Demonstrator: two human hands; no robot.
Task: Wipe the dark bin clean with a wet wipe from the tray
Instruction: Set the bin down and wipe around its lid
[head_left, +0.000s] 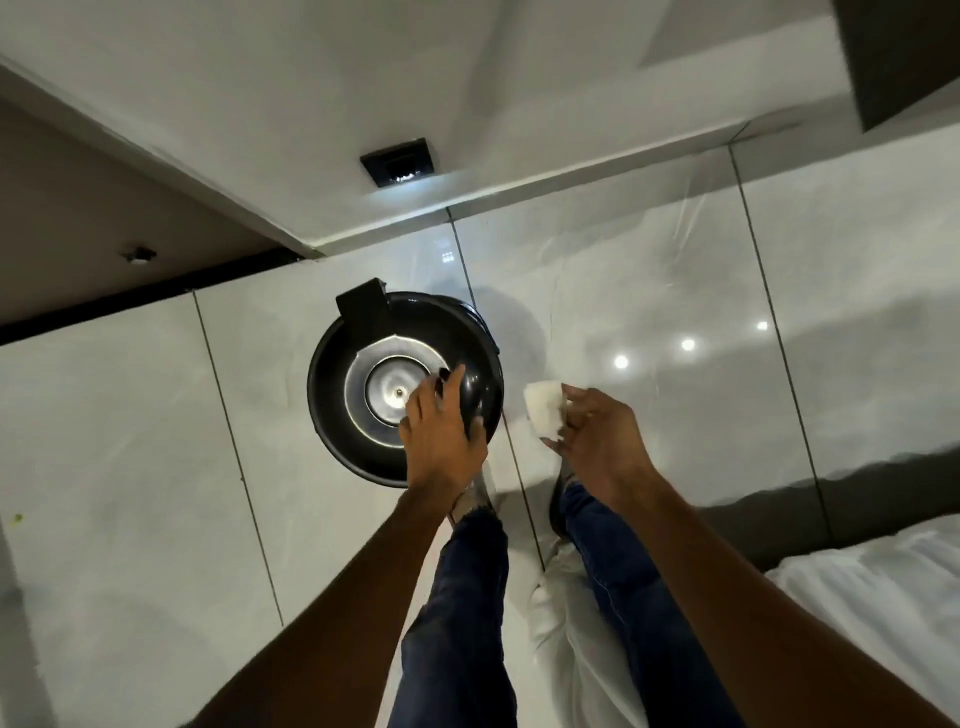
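The dark round bin (332, 395) stands on the glossy tiled floor below me, seen from above, with a shiny metal disc at its centre and a black hinge block at its far-left rim. My left hand (441, 431) rests on the bin's near-right rim, fingers curled over the edge. To the right of the bin, my right hand (597, 441) holds a folded white wet wipe (544, 410) above the floor, apart from the bin. No tray is in view.
My legs in blue jeans (462, 597) stand just behind the bin. A white bed edge (872, 597) lies at the lower right. A white wall with a dark socket plate (397, 162) runs behind the bin. A dark cabinet (904, 57) hangs at the top right.
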